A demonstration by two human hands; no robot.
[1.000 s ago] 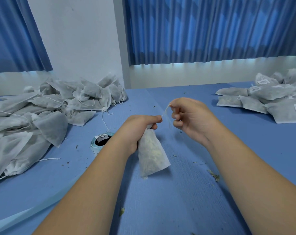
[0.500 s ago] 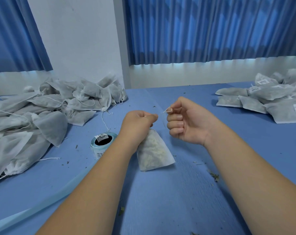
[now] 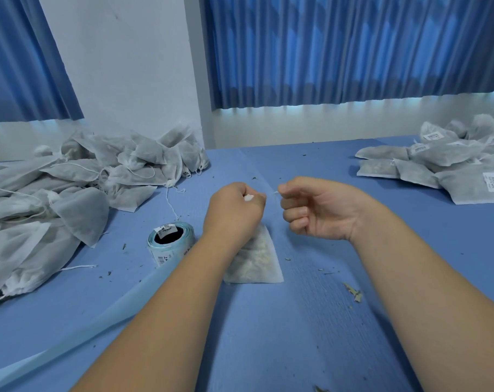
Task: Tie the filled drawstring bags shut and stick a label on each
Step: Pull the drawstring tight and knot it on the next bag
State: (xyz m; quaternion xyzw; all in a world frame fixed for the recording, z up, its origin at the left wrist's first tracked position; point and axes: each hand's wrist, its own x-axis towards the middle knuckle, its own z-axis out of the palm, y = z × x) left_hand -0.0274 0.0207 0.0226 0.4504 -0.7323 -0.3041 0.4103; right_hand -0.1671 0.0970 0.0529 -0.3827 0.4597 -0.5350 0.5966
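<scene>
Blue counter [image 3: 268, 349] with a fine ribbed, matte surface, seen from the worker's side, both bare forearms entering from 6 o'clock.

At 8 o'clock, a pale translucent backing strip [image 3: 70, 329] runs diagonally across the near counter up to the label roll [image 3: 170, 241], a short cylinder of glossy pale-blue liner standing on end, one white printed label lifted at its rim. At 4 o'clock lie dry, flaky leaf fragments [image 3: 353, 292].

Centre: the drawstring bag [image 3: 254, 258], a flat rectangular pouch of thin white non-woven fabric with coarse pale filling showing through, rests its bottom edge on the counter just right of the roll. The left hand [image 3: 234, 213] grips its gathered neck, fingers [image 3: 257, 203] curled tight so that only a white puff of fabric shows. At 3 o'clock from it, close but apart, the right hand [image 3: 319, 213] pinches the thin white string [image 3: 275, 192] between thumb and forefinger, the other fingers curled into the palm.

At 10 o'clock, a loose heap of crumpled unlabelled bags [image 3: 70, 188] with trailing cords. At 2 o'clock, flatter labelled bags [image 3: 443, 171], each bearing a white barcode sticker.

Behind: a smooth white wall [image 3: 121, 66] and pleated blue curtains [image 3: 353, 52].
</scene>
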